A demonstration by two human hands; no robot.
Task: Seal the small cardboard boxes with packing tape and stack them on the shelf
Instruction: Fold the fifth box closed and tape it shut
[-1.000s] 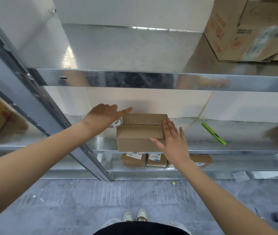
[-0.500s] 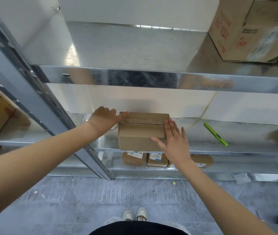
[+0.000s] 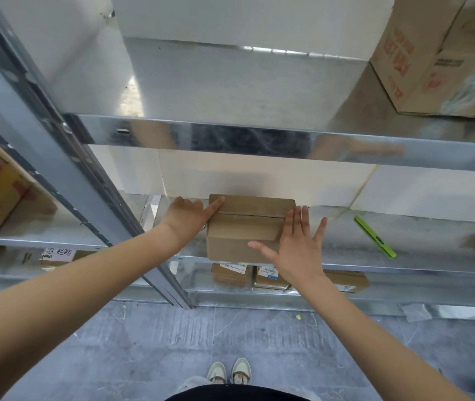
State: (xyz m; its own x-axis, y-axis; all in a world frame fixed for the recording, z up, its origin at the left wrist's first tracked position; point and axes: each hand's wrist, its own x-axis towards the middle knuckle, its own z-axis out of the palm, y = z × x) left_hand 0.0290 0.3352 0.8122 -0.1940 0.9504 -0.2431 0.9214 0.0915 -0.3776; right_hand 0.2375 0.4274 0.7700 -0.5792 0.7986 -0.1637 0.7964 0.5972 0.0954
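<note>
On the middle shelf (image 3: 346,256) of the metal rack, at its front edge and just right of the slanting upright post (image 3: 91,180), sits the small cardboard box (image 3: 245,227), its two top flaps closed and meeting at a seam that runs left to right; whether tape already covers that seam cannot be told from here. The step in hand looks like settling the box into its place on the shelf, and to do it well the push should come evenly from both sides so the box slides straight back without twisting, with the front face brought clear of the shelf lip, which it now seems to overhang slightly. The left hand (image 3: 185,219) lies against the box's left side, its forefinger stretched out straight along the upper left corner; the other fingers look loosely bent behind it and hold nothing that can be seen. The right hand (image 3: 300,250) is spread flat, fingers (image 3: 297,221) straight and fanned, resting on the right end of the box top, with the thumb reaching across the front face; it presses, not grips. Further right on the same shelf, well apart from the box, lies a green utility knife (image 3: 375,237). On the shelf below stand several small labelled boxes (image 3: 268,274), and a large printed carton (image 3: 438,59) occupies the top shelf at right.
</note>
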